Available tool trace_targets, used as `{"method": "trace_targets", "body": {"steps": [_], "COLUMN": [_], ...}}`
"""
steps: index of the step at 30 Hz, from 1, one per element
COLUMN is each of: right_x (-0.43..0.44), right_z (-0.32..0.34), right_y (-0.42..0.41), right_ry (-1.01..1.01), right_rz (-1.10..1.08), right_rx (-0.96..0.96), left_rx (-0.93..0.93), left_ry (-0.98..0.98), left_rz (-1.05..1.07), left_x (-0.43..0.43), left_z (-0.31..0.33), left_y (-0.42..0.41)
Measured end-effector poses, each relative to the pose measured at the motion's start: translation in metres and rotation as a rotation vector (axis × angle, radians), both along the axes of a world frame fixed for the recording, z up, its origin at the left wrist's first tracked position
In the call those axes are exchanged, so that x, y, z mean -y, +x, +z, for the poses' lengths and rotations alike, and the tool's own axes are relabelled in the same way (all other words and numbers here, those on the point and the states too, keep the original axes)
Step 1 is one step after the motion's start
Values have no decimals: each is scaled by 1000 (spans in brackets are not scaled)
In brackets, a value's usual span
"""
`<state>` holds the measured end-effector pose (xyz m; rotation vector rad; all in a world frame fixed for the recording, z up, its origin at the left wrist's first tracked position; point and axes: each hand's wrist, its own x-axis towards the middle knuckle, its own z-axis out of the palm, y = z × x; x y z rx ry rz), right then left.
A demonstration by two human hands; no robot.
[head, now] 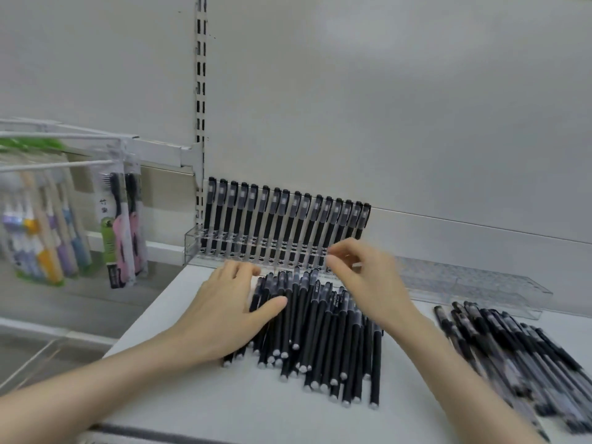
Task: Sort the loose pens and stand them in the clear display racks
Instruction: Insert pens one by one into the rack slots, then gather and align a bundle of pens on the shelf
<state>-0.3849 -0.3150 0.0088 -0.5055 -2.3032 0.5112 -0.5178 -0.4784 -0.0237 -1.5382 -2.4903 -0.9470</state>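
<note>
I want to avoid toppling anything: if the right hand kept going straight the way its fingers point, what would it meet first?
Most likely the standing pens in the clear rack: the right hand points up-left toward their lower barrels. Depth is unclear, so contact distance can't be judged.

Both bare forearms reach in from the bottom of the frame toward its centre. The left hand [224, 312] lies palm down, fingers spread flat and pointing up-frame, thumb stretched to the right. The right hand [365, 277] is raised at centre frame, wrist bent, fingers curled leftward with fingertips [331, 255] blurred, its grip loose and empty.
</note>
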Motion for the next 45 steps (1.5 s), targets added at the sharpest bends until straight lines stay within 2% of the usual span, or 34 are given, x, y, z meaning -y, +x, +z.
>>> {"method": "trace_targets", "body": {"steps": [4,9,17,22,26,29,32,36,39,42,45], "right_x": [13,21,21,22,22,24,27,36,46,58,65], "right_z": [-20,-31,-31,-30,-28,-26,-20,-8,6,21,29], "right_y": [-3,-6,-4,-3,-1,0,1,-5,-20,-38,-55], "right_ry": [24,68,78,63,42,28,5,-124,-245,-400,-448], "right_rz": [99,119,116,117,130,129,144,223,311,371,388], "right_rx": [248,471,504,498,464,434,306,134,52,-46,-110], "left_rx": [85,257,451,498,715,763,826,947,946,848,757], "left_ry": [-85,-71,-67,-51,71,145,255,426,475,497,496], "left_rz": [97,134,171,135,0,-56,-113,-228,-312,-341,-336], "left_x": [8,1,3,6,7,10,15,19,22,26,28], "left_z": [-4,-5,8,12,5,1,4,12,18,23,28], "left_y": [16,18,3,-3,-8,-10,-10,-9,-7,-10,-16]}}
